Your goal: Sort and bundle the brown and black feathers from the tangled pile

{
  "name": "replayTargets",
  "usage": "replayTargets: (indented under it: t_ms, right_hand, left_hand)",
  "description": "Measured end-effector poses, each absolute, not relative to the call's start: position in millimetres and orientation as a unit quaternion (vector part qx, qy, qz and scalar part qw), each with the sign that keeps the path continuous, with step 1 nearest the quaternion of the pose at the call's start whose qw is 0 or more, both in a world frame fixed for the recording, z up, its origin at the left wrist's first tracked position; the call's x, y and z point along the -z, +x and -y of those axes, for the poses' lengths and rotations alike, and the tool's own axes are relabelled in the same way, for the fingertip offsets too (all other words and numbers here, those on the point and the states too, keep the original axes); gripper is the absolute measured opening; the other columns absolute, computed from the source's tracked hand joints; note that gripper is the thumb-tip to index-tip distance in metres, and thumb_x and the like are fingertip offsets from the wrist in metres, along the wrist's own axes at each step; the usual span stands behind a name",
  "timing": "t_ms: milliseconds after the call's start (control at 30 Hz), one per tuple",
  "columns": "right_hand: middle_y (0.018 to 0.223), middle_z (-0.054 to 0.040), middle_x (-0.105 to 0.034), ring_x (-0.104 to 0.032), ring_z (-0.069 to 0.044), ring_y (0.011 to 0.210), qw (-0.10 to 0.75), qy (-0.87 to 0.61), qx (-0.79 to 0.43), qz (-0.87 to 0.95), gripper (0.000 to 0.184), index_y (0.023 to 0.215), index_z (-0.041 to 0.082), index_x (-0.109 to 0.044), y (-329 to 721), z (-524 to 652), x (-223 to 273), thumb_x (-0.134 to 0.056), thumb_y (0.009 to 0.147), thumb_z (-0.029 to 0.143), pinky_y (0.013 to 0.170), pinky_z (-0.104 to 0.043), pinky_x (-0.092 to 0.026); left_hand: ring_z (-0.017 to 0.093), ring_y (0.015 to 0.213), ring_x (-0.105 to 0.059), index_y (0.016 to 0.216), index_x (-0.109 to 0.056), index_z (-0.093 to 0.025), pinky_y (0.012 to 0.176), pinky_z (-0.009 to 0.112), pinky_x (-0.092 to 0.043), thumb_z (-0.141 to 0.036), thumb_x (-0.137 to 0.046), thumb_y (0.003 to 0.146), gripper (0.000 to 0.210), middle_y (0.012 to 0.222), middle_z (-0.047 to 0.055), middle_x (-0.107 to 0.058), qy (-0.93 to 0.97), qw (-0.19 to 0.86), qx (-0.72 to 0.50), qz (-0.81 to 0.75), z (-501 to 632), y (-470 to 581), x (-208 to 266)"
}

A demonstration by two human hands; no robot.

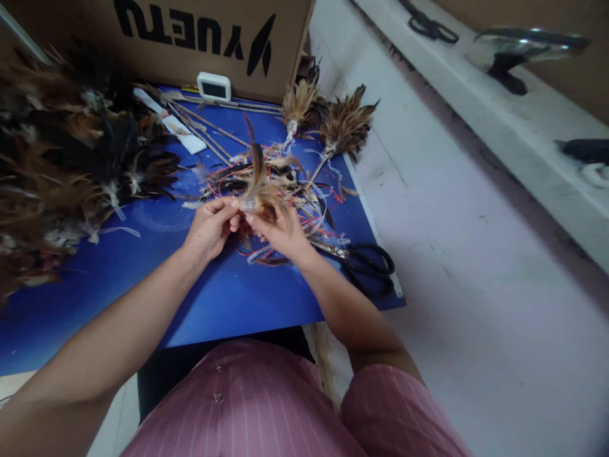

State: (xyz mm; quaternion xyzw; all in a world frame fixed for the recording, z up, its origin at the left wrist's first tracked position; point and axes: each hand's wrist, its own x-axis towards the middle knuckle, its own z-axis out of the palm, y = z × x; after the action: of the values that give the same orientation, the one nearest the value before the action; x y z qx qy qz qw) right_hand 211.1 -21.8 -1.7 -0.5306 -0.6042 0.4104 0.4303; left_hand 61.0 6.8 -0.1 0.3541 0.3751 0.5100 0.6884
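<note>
Between my two hands is a small bundle of brown and tan feathers [258, 195], with one long dark feather standing up from it. My left hand [212, 225] pinches the pale base of the bundle between thumb and fingertips. From the other side my right hand [280, 230] grips it, its fingers partly covered by the feathers. Right under the hands lies a pile of loose feathers, red strings and clear plastic strips [309, 203]. Black-handled scissors [368, 266] rest beside my right forearm, their blade tips hidden behind it.
A large heap of dark and brown feather bunches [61, 165] covers the blue table's [228, 298] left side. Two feather dusters [346, 124] lie at the back right. Thin sticks [204, 130], a white digital display [214, 87] and a cardboard box [190, 57] are behind. A wall borders the right.
</note>
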Motion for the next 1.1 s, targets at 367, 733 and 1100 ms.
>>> replayTargets:
  t_ms: [367,733,1100]
  right_hand:
    - [0.077,-0.0017,-0.068,-0.063,-0.017,0.076,0.405,-0.553,-0.284,0.671,0.013,0.085,0.021,-0.064,210.6,23.6,-3.5,-0.058,0.083,0.032,0.074,-0.032,-0.052]
    - [0.083,-0.0032,-0.067,-0.059,-0.013,0.073,0.326,-0.551,-0.176,0.748,0.014,0.081,0.017,-0.067,221.5,18.3,-3.6,-0.053,0.084,0.017,0.074,-0.027,-0.045]
    - [0.092,-0.0080,-0.069,-0.063,-0.021,0.084,0.263,-0.765,-0.006,0.587,0.017,0.092,0.019,-0.070,321.4,2.9,-15.7,-0.055,0.084,0.020,0.080,-0.037,-0.049]
  left_hand:
    - [0.005,0.042,-0.044,0.064,-0.065,-0.013,0.042,0.015,-0.035,-0.009,-0.066,0.077,0.013,0.049,-0.001,-0.051,0.330,0.706,-0.520,-0.350,-9.9,57.4,6.3]
    - [0.002,0.044,-0.040,0.066,-0.055,-0.012,0.041,0.012,-0.032,0.003,-0.040,0.090,0.032,0.055,-0.002,-0.049,0.175,0.713,-0.591,-0.335,-22.2,49.1,-9.6]
    - [0.003,0.045,-0.042,0.069,-0.056,-0.010,0.040,0.012,-0.032,0.005,-0.044,0.084,0.024,0.058,-0.002,-0.050,0.194,0.721,-0.588,-0.311,-22.9,48.5,-3.5]
